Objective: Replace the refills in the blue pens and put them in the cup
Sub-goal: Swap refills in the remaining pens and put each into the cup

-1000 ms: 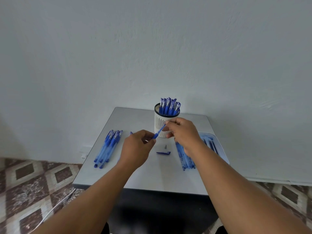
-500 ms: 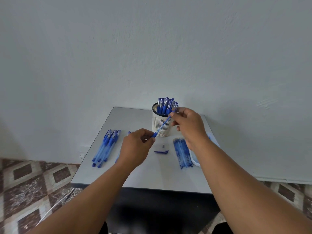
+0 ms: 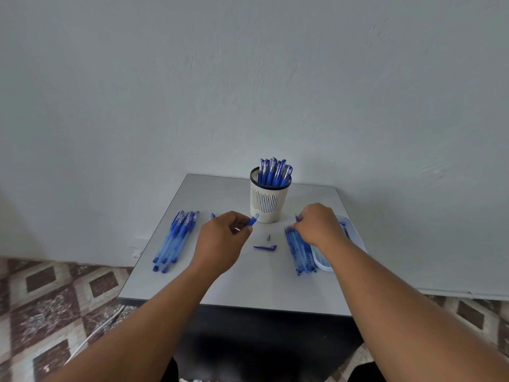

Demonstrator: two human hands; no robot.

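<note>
Nearest on the grey table [image 3: 248,288] lie two heaps: at the left a bundle of pens [image 3: 176,241] not yet serviced, at the right a row of refills [image 3: 298,250] beside a pale tray [image 3: 321,261] at the table's right edge. Between the heaps sit a loose blue cap [image 3: 265,247] and, just beyond it, a small metal tip [image 3: 268,237].

The left hand [image 3: 223,241] curls round a pen barrel [image 3: 252,220], whose blue grip end sticks out toward the cup; the barrel appears open, with its tip off. The right hand [image 3: 316,227] is down on the far end of the refill row, fingers bent onto the refills. Whether it already pinches one I cannot tell, since the knuckles hide the fingertips.

Farthest stands the white slotted cup [image 3: 270,202], already packed with capped pens upright.

The step in hand looks to be fetching a fresh refill for the emptied barrel. The next move calls for separating a single refill from its neighbours, lining its end up with the barrel's mouth and sliding it in, then screwing on the tip and fitting the cap before the pen joins the others in the cup.
</note>
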